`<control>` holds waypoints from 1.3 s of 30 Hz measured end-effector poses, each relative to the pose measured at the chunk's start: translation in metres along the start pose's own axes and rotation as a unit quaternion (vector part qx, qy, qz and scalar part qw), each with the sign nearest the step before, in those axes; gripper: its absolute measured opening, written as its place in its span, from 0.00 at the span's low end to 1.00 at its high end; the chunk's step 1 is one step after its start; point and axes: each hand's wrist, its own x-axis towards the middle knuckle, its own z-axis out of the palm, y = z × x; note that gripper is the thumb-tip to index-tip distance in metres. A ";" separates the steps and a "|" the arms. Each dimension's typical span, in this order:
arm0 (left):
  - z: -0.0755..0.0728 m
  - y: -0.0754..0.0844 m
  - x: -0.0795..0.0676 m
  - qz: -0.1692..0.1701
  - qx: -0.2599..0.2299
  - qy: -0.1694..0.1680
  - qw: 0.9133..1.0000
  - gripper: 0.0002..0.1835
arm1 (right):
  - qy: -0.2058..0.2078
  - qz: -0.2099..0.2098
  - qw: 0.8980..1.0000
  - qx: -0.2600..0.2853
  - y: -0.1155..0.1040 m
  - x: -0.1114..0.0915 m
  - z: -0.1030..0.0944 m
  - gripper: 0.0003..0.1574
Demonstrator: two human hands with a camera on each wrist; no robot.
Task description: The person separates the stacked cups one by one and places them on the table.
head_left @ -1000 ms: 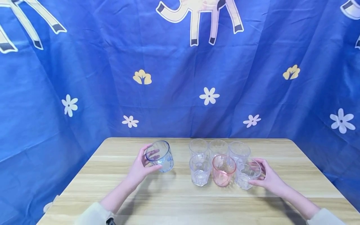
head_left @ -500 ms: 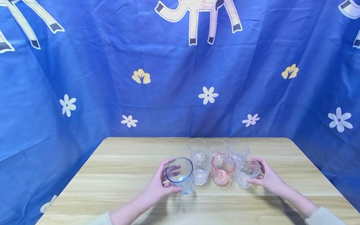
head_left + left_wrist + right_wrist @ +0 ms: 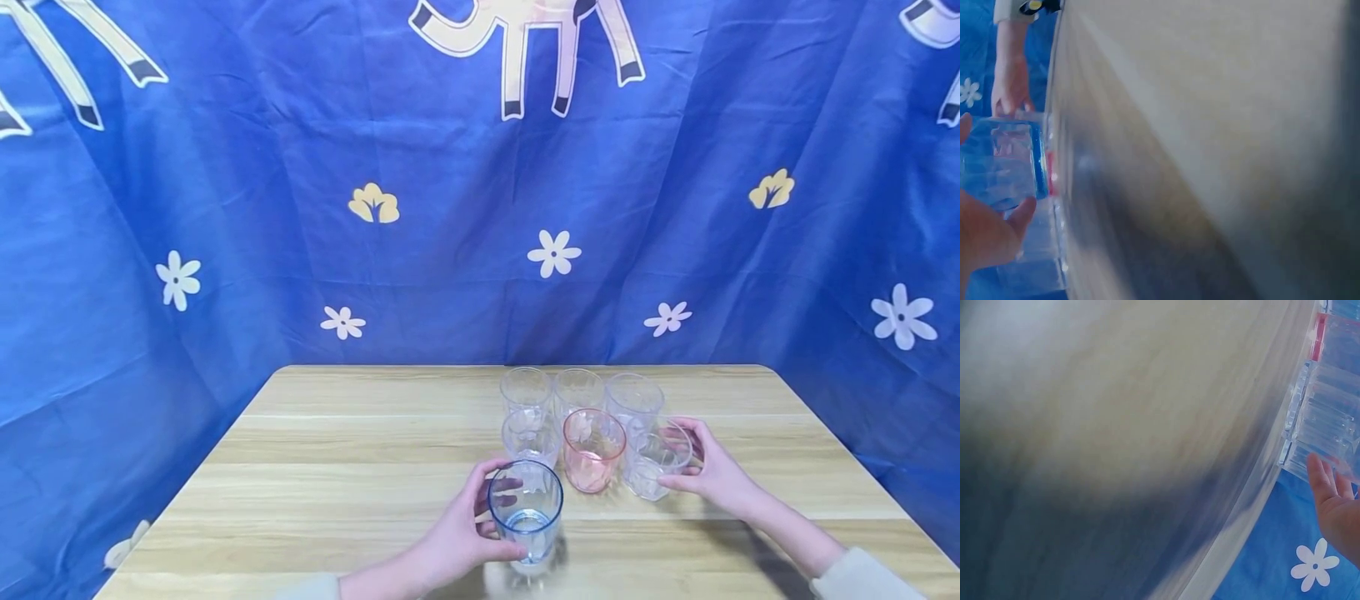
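Note:
My left hand [image 3: 468,529] holds a blue-rimmed drinking glass [image 3: 553,533] around its side, thumb in front and fingers behind. The glass is upright, in front of the front row; whether its base touches the table I cannot tell. My right hand [image 3: 712,475] grips a clear glass [image 3: 647,479] at the right end of that row, seen sideways in the right wrist view [image 3: 1325,412]. Between them stands a pink glass [image 3: 592,467]. Left of the pink one is another clear glass [image 3: 528,442], partly hidden by the blue-rimmed glass.
Three clear glasses form the back row: left [image 3: 525,387], middle [image 3: 579,387] and right [image 3: 634,392]. All stand on a light wooden table [image 3: 337,442]. A blue patterned cloth [image 3: 450,292] hangs behind and at both sides.
My left hand has carried the blue-rimmed glass rightward and toward me, from the left of the group to before the front row. The right hand stays at its clear glass.

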 end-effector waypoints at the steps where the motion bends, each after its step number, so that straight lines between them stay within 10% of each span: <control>1: 0.002 -0.001 0.000 -0.001 -0.004 -0.001 1.000 0.48 | 0.000 0.001 1.000 0.000 0.000 0.000 0.000 0.49; 23: 0.022 -0.013 0.009 0.008 0.043 0.058 0.997 0.51 | 0.006 -0.003 1.000 -0.001 0.000 0.002 -0.001 0.49; 39: 0.008 -0.008 0.005 -0.002 0.069 0.047 0.997 0.56 | 0.009 -0.031 0.999 -0.010 -0.002 0.001 -0.002 0.55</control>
